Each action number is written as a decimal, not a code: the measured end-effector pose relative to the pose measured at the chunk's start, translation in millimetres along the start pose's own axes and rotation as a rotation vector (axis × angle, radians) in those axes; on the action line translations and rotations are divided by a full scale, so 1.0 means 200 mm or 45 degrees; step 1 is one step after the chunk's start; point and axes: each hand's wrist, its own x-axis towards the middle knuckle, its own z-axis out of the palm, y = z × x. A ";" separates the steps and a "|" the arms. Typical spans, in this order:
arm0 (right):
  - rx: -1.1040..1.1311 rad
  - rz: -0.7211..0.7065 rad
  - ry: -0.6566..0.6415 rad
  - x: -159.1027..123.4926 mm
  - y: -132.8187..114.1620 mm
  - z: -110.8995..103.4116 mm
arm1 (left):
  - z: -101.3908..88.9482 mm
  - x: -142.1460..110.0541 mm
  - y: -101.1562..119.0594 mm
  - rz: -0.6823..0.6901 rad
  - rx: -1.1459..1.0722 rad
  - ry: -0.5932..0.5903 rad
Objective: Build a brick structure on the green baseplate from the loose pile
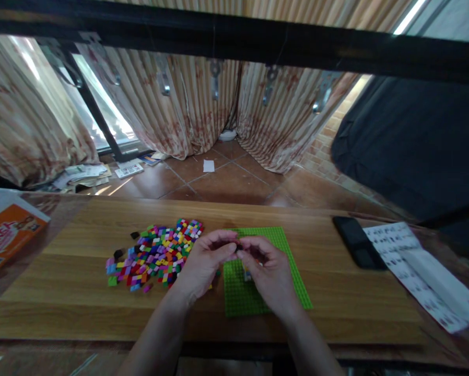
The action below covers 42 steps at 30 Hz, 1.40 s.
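Over the green studded baseplate (pixel 293 271), my left hand (pixel 207 263) and my right hand (pixel 271 274) meet at the fingertips. Both are closed in a pinch on a small dark toy brick (pixel 238 247), mostly covered by the fingers. Partly hidden under my right hand, a small build of white and coloured bricks (pixel 247 272) sits on the baseplate. Left of my left hand spreads a loose pile of toy bricks (pixel 156 256) in many colours.
A black phone (pixel 359 243) lies to the right, beside a printed instruction sheet (pixel 418 277). At the far left is an orange and white package (pixel 13 232). A dark horizontal bar with metal hooks (pixel 234 21) crosses above the wooden table (pixel 101 313).
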 end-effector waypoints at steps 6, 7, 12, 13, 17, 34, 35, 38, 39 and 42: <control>-0.014 -0.021 0.101 -0.01 0.01 -0.04 | 0.05 0.01 -0.03 -0.026 -0.018 -0.019; -0.011 0.007 0.123 0.00 0.01 -0.06 | 0.06 0.01 -0.04 -0.031 0.011 -0.016; -0.026 0.259 0.356 0.05 0.05 -0.19 | 0.02 0.03 -0.04 0.063 0.251 0.099; -0.065 0.287 0.372 0.06 0.07 -0.22 | 0.01 0.03 -0.05 0.124 0.326 0.129; -0.416 0.268 0.270 0.08 0.11 -0.28 | -0.01 0.06 -0.09 0.332 0.668 0.175; -0.922 0.019 0.027 0.10 0.11 -0.21 | 0.04 0.05 -0.18 0.522 1.350 0.058; -0.927 -0.007 0.001 0.10 0.12 -0.22 | 0.04 0.05 -0.18 0.529 1.357 0.060; -0.921 -0.072 -0.062 0.10 0.13 -0.24 | 0.04 0.05 -0.18 0.540 1.373 0.067; -0.911 -0.083 -0.078 0.10 0.13 -0.24 | 0.04 0.05 -0.18 0.540 1.374 0.066; -0.888 -0.080 -0.106 0.10 0.14 -0.26 | 0.04 0.04 -0.18 0.519 1.363 0.059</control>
